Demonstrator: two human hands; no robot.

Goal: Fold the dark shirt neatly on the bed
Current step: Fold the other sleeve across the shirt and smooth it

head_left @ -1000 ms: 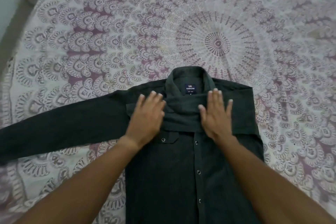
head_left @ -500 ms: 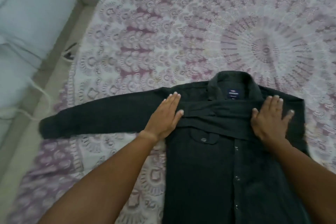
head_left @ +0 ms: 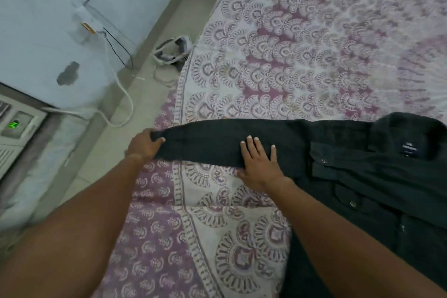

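We see a single head-worn view, looking steeply down and leftward over the bed's (head_left: pixel 302 51) left edge, close above our forearms, with floor (head_left: pixel 145 84) alongside.

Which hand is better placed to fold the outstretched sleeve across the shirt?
The left hand. It grips the cuff end of the sleeve, free to carry it over. The right hand lies flat on the sleeve nearer the shirt, pinning it.

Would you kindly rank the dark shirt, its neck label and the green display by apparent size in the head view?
1. dark shirt, by far the largest.
2. neck label.
3. green display, nearly label-sized and blurred, so these two are uncertain.
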